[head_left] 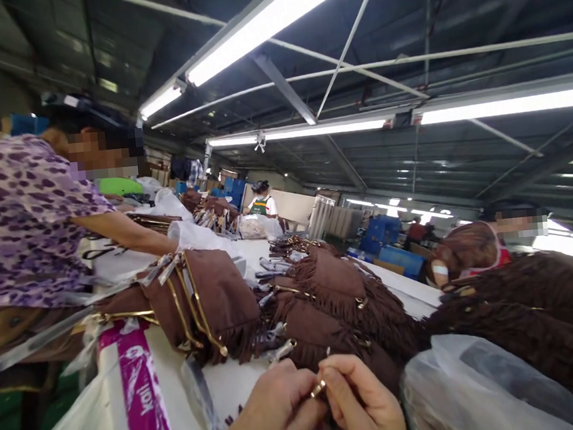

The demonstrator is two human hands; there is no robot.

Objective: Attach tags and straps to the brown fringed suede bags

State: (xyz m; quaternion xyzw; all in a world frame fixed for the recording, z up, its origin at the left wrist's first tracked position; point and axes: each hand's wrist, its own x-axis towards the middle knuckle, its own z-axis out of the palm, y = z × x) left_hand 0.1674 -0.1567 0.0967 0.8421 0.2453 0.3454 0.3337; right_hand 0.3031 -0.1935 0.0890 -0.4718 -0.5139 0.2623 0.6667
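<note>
Low in the middle, my left hand (277,403) and my right hand (361,399) meet, fingers closed in a pinch. Between their fingertips is a small gold metal fitting (318,389); its exact kind is too small to make out. Just beyond my hands lie brown fringed bags (321,332) in a heap, with gold hardware and clear plastic wrapping on some parts. Further left, several brown bags with gold frame edges (223,291) lean together on the white table (183,411). Whatever hangs below my hands is mostly hidden.
A purple printed strip (145,401) runs along the table at left. Cloudy plastic bags (482,385) sit at right, before a big brown fringed pile (539,300). A co-worker in a purple-spotted top (26,218) reaches over the table from the left; another person (470,249) bends at right.
</note>
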